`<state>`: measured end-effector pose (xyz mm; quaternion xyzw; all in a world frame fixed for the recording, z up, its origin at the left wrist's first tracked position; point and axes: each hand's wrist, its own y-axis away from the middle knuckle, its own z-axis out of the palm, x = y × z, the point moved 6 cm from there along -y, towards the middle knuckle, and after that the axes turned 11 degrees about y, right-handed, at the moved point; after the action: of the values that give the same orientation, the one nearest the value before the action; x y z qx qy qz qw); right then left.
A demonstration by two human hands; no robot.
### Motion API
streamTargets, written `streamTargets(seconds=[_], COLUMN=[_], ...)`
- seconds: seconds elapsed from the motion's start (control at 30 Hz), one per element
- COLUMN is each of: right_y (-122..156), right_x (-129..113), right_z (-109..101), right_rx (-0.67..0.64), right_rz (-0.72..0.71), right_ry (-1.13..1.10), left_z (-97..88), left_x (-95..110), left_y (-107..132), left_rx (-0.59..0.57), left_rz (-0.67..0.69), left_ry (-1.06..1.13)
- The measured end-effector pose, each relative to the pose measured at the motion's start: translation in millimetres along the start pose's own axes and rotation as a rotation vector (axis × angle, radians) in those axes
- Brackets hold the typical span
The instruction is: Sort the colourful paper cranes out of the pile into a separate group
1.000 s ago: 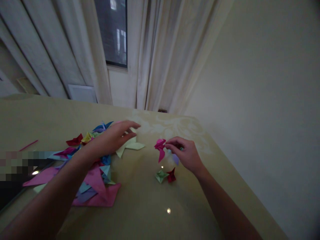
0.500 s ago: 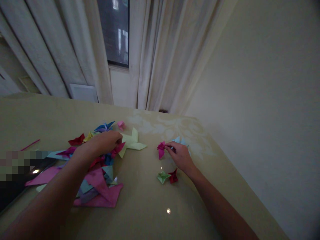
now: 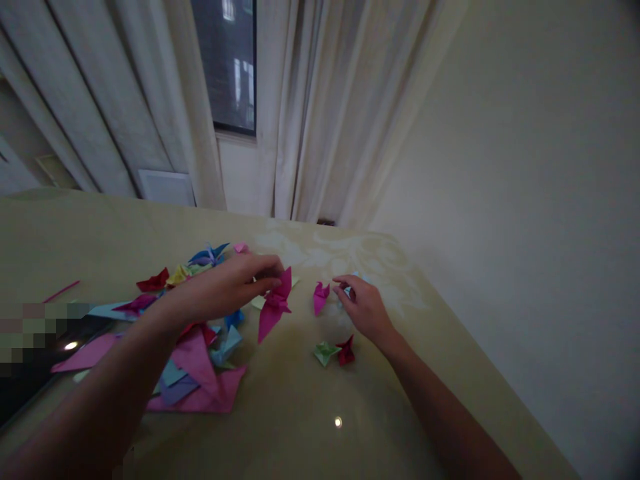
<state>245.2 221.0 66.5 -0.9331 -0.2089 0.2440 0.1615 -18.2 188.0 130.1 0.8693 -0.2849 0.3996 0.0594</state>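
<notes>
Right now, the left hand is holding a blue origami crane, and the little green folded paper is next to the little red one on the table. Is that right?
Not quite: the origami crane in the left hand is magenta, not blue, as the head view shows. The green folded paper is indeed next to the red folded paper on the table.
</notes>
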Motion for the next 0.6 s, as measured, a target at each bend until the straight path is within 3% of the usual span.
streamTargets(seconds=[0.17, 0.37, 0.5, 0.6], right_y=[5.2, 19.5, 19.0, 13.6], right_x=[-30.7, -72.2, -75.3, -67.2], right_z=[-21.5, -33.9, -39.2, -44.7], right_rx=[0.046, -0.011, 0.033, 0.067], right_rz=[-0.049, -0.311, -0.323, -0.29], right_ry=[-0.24, -0.303, -0.292, -0.265], left_z=[17.8, 37.5, 41.8, 46.7], left_x=[10.3, 22.4, 26.2, 6.3], left_y=[-11.4, -16.6, -19.2, -22.0], left_rx=[0.056, 0.041, 0.031, 0.05], left_rz=[0.017, -0.007, 0.002, -0.029], left_ry=[0.103, 0.329, 0.349, 0.184])
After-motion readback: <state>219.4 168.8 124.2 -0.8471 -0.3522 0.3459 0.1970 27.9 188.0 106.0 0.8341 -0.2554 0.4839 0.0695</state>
